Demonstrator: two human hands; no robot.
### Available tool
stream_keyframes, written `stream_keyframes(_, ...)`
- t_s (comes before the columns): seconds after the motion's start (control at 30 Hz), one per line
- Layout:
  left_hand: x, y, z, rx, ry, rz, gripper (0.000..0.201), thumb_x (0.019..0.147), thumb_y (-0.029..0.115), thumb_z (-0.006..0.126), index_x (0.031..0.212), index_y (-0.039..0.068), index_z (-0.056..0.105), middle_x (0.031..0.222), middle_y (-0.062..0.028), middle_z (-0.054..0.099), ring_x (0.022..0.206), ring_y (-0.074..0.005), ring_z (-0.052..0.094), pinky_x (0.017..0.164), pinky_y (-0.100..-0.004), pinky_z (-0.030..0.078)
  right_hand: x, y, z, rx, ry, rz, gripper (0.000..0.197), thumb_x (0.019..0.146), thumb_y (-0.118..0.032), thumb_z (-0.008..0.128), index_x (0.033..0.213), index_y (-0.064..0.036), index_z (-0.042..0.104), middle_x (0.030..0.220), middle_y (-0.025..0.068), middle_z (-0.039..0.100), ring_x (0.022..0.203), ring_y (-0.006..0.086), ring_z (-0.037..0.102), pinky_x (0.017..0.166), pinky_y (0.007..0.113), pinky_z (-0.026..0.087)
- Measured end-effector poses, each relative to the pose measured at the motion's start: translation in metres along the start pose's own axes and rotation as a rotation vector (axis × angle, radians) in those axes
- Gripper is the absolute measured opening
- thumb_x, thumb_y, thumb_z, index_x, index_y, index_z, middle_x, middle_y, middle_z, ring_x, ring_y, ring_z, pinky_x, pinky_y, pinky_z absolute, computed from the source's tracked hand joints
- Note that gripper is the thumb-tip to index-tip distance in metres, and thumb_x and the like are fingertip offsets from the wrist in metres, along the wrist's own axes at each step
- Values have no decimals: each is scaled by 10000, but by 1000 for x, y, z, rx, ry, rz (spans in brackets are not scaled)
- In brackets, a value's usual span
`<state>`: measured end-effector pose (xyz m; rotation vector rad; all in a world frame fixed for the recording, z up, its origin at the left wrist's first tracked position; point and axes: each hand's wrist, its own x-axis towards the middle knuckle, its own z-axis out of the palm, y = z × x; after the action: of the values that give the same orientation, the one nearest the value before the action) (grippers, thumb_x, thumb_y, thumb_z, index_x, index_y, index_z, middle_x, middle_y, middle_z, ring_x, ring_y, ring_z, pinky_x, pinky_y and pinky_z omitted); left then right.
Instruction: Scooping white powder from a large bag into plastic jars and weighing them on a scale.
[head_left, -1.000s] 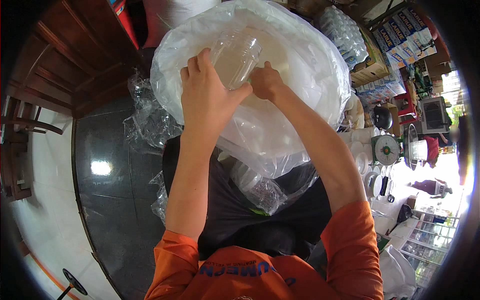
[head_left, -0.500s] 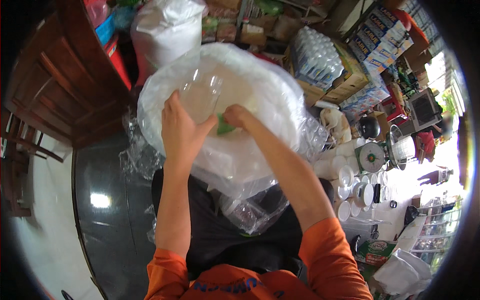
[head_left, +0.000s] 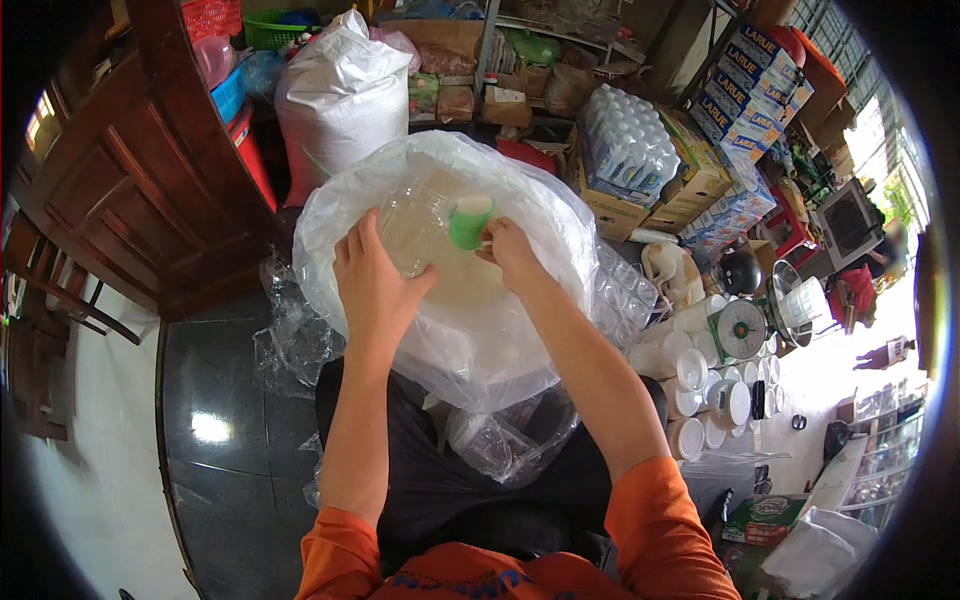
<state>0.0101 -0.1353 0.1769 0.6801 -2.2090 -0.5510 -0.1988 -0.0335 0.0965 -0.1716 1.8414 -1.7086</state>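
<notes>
In front of me stands a wide tub lined with a translucent plastic bag point(head_left: 335, 190), with pale, loose contents inside. My left hand point(head_left: 372, 275) is curved round the near side of a clear plastic container point(head_left: 415, 215), which is tilted over the tub. The container's exact shape is hard to make out against the pale background. My right hand point(head_left: 510, 252) is closed on the handle of a small green cup point(head_left: 468, 232). White stuff shows in the cup's mouth, and the cup is held just right of the clear container.
A full white sack point(head_left: 340, 100) stands behind the tub. Shrink-wrapped bottles point(head_left: 628, 145) sit on cartons at the back right. White plastic tubs point(head_left: 690, 370) and a dial scale point(head_left: 742, 330) are to the right. A wooden door point(head_left: 125, 190) is at left.
My right hand has lifted the green cup up out of the pale contents, and white stuff now shows in its mouth. My left hand still holds the clear container.
</notes>
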Motion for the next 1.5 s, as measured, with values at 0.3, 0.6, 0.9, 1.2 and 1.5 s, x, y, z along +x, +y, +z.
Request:
stream_keyframes(0.3,-7,3,5,79,-85,-39,998,617,175,942,1474,37,449,1398,-214,589,1313,-440,516,1118,-529,423,-44,-38,-7,-50,64,-211,309,1126,-321,499,1078,-39,614,1123,76,612,1022,179,617,960,362,553)
stream_keyframes(0.6,-8,2,16,38,-88,-12,992,620,176,950,1456,26,438,1378,-227,593,1293,-447,552,1119,-523,432,-61,-54,-17,-531,120,-526,284,1127,-257,529,1005,-20,626,900,56,634,902,170,625,860,345,528)
stream_keyframes(0.9,-12,1,15,-25,-99,59,980,617,165,944,1440,25,430,1395,-211,574,1317,-426,539,1135,-511,418,-88,-80,-4,-796,92,-742,211,1070,-205,581,1046,1,615,988,242,671,954,460,608,857,523,471)
stream_keyframes(1.2,-15,1,14,17,-97,65,1026,644,207,928,1500,12,397,1445,-198,537,1355,-406,509,1152,-503,407,-100,-95,-5,-947,70,-916,157,1033,-148,605,1041,4,642,1030,224,678,957,448,588,872,518,462)
stream_keyframes(1.5,-14,3,17,22,-72,46,1019,626,215,931,1483,5,422,1447,-207,518,1361,-409,498,1158,-504,403,-101,-105,-8,-1026,25,-1070,140,1035,-141,607,1060,-8,640,1028,190,668,976,433,570,886,518,470)
